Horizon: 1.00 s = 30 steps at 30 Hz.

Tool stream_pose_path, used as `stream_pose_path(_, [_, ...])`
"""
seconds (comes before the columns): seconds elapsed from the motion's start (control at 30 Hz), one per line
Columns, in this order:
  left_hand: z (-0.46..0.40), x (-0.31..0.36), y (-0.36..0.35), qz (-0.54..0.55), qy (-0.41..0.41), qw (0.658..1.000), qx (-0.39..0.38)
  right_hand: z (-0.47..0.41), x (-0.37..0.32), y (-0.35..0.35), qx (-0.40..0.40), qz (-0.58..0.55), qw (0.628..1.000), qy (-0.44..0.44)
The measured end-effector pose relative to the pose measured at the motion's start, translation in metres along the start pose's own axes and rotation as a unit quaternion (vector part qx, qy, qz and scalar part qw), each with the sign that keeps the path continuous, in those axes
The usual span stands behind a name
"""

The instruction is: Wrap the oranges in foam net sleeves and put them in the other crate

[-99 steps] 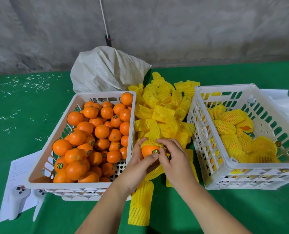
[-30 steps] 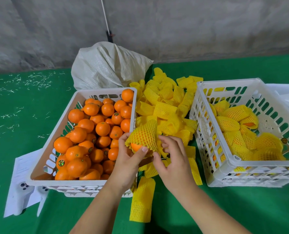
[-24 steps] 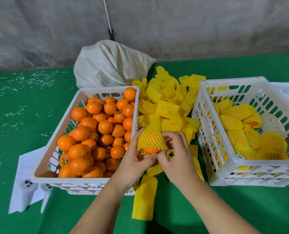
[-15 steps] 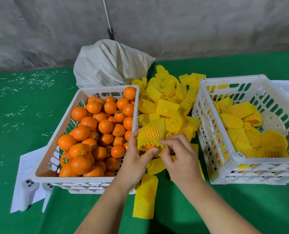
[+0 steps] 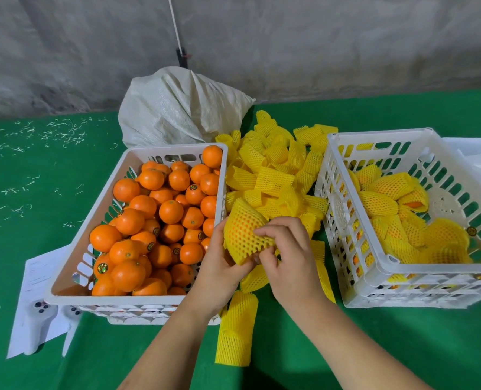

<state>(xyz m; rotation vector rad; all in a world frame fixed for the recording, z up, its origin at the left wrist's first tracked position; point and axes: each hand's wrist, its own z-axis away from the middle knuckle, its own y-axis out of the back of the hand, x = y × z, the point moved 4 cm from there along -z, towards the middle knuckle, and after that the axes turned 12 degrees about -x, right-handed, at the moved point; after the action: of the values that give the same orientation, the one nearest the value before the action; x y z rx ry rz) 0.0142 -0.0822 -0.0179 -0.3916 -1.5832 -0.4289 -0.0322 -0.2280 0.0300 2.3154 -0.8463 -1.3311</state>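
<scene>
Two hands meet over the gap between the crates, both gripping one orange [image 5: 240, 230] that is almost fully covered by a yellow foam net sleeve [image 5: 245, 235]. The left hand [image 5: 219, 274] cups the wrapped fruit from below and from the left side, thumb up along the net. The right hand [image 5: 287, 257] pinches the sleeve's right edge with curled fingertips [image 5: 262, 233]. Orange skin shows only through the mesh holes.

Left crate [image 5: 138, 301] — white, slotted — sits on the green surface [image 5: 402, 347] and is heaped with bare oranges [image 5: 160, 229], several bearing small round stickers. Right crate [image 5: 391, 260], same type, holds wrapped oranges [image 5: 385, 204] along its left and near sides; part of its floor at the far right is bare.

Between the crates lies a pile of empty sleeves [image 5: 273, 175], extending from the far edge of the crates to the hands. One flattened sleeve [image 5: 235, 333] lies apart, near the person, below the left wrist.

A white woven sack [image 5: 177, 108] stands at the far side of the left crate, against a grey wall. White paper sheets [image 5: 34, 282] and a white game-style controller [image 5: 41, 319] lie just left of the near corner of the left crate. More white paper [image 5: 475, 156] lies beyond the right crate.
</scene>
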Motion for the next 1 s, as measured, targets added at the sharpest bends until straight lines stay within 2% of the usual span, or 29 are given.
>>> stream_pose_path(0.1, [0.004, 0.004, 0.003, -0.027, -0.019, 0.998, 0.044, 0.004, -0.009, -0.001, 0.018, 0.034, 0.997, 0.070])
stream_pose_path(0.17, [0.005, 0.004, 0.006, -0.033, -0.036, 0.997, 0.053, 0.009, -0.013, -0.004, 0.007, 0.028, 0.996, 0.080])
stream_pose_path(0.27, [0.004, 0.002, 0.006, -0.026, -0.030, 0.999, 0.036, 0.012, -0.011, -0.001, 0.003, -0.098, 0.995, -0.024])
stream_pose_path(0.33, [0.004, 0.002, 0.003, -0.030, -0.025, 0.999, 0.026, 0.012, -0.005, 0.000, 0.008, -0.187, 0.974, -0.124])
stream_pose_path(0.43, [0.005, -0.001, 0.001, -0.047, -0.020, 0.998, 0.020, 0.011, -0.003, -0.021, -0.134, -0.249, 0.929, -0.240])
stream_pose_path(0.5, [0.005, -0.001, 0.001, -0.085, -0.016, 0.996, 0.021, 0.013, -0.001, -0.030, -0.169, -0.238, 0.923, -0.249])
stream_pose_path(0.63, [0.007, 0.001, 0.000, -0.089, -0.005, 0.996, 0.025, 0.017, 0.009, -0.034, -0.165, -0.262, 0.920, -0.241])
stream_pose_path(0.7, [0.008, 0.000, -0.002, -0.079, 0.000, 0.997, 0.013, 0.017, 0.011, -0.031, -0.151, -0.293, 0.914, -0.238])
stream_pose_path(0.8, [0.007, 0.000, -0.002, -0.070, 0.005, 0.998, -0.007, 0.010, 0.023, 0.000, -0.081, -0.308, 0.919, -0.233])
stream_pose_path(0.93, [0.009, 0.003, 0.005, 0.013, 0.024, 0.999, 0.026, 0.005, 0.065, 0.099, 0.046, -0.194, 0.945, -0.258])
stream_pose_path(1.0, [0.008, 0.003, 0.007, 0.017, 0.043, 0.999, 0.027, 0.017, 0.091, 0.152, 0.071, -0.110, 0.951, -0.279])
